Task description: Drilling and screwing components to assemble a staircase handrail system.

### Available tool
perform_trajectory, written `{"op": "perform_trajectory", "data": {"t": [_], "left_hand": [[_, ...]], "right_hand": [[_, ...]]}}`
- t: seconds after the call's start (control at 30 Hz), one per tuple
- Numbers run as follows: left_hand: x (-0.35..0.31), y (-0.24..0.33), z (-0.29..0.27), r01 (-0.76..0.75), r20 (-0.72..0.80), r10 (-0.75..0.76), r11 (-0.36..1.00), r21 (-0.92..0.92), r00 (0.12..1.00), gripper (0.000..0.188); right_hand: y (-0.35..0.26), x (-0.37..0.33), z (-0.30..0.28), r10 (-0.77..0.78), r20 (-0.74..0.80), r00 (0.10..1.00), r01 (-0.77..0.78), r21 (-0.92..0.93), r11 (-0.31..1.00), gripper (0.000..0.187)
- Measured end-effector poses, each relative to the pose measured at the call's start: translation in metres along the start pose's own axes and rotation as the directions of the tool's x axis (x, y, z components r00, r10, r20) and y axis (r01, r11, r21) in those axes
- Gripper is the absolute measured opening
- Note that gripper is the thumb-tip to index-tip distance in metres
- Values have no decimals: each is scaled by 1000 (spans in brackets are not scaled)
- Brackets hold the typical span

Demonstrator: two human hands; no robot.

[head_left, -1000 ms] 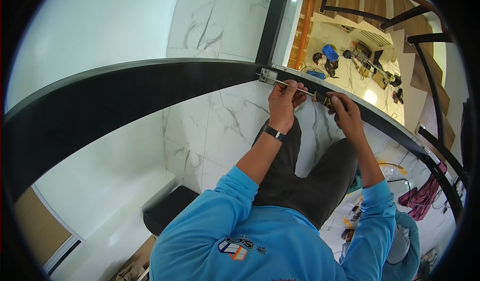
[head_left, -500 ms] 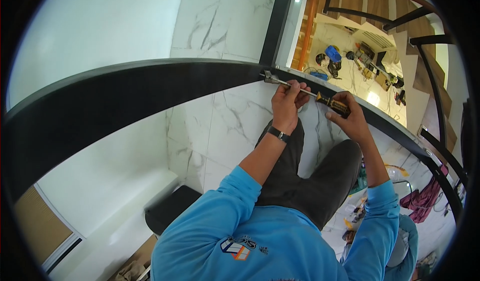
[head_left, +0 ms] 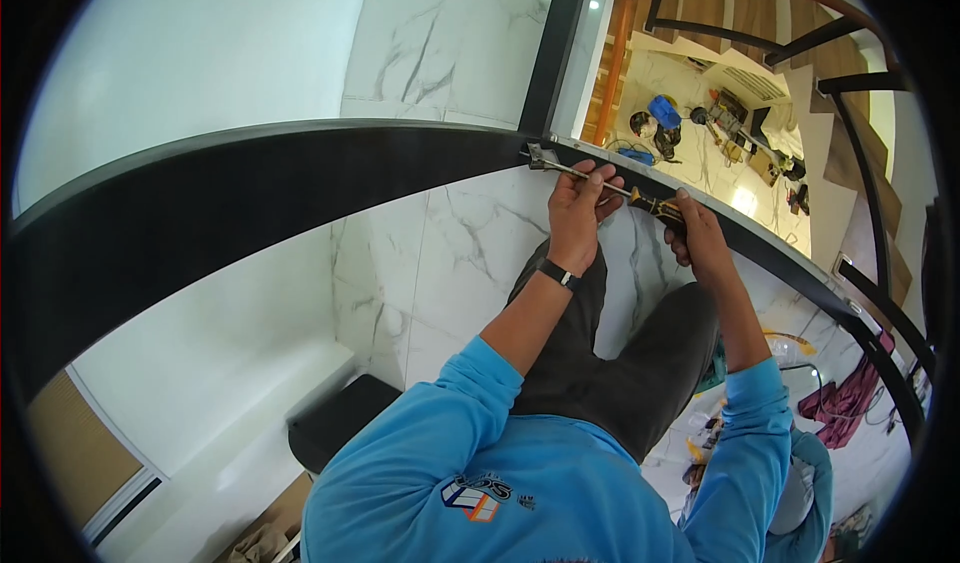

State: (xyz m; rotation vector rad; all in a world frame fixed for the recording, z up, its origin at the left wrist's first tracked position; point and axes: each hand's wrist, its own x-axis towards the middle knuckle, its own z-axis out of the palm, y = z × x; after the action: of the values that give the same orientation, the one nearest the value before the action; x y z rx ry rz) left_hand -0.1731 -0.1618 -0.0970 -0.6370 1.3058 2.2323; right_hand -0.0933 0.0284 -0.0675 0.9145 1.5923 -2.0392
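A screwdriver [head_left: 652, 206] with a black and yellow handle lies slantwise along the black rail. My right hand [head_left: 695, 235] is closed round the handle's end. Further along, my left hand [head_left: 582, 206] pinches the thin metal shaft between its fingertips. The shaft's far end reaches a small metal bracket [head_left: 541, 157] at the joint of the black rail [head_left: 400, 150] and the black upright post [head_left: 553, 53]. The exact tip and any screw there are too small to make out.
Beyond the rail at upper right, a lower floor [head_left: 735, 163] holds tools and a blue case [head_left: 664, 113]. Wooden stairs [head_left: 700, 3] curve round it. A black seat [head_left: 343, 418] stands at lower left. A maroon cloth [head_left: 848, 393] lies at right among cables.
My right hand has shifted its grip on the screwdriver handle, its fingers now curled underneath. My left hand stays on the shaft with barely any movement.
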Motion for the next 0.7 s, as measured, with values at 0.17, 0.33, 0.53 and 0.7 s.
{"op": "perform_trajectory", "data": {"t": [0.17,0.33,0.53,0.7], "left_hand": [[-4,2,-2,31,-8,-31,999,-15,999,15],[-4,2,-3,18,27,-18,1000,-18,999,17],[1,4,-1,42,-46,-39,996,73,998,17],[-1,3,-1,-1,-10,1,1000,3,1000,17]], "right_hand": [[2,-4,2,-428,-137,893,379,-284,881,30],[3,-5,2,192,124,974,-212,172,962,27],[0,-5,4,-333,-60,941,304,-283,910,28],[-1,-4,2,48,-13,999,-49,-69,996,30]]}}
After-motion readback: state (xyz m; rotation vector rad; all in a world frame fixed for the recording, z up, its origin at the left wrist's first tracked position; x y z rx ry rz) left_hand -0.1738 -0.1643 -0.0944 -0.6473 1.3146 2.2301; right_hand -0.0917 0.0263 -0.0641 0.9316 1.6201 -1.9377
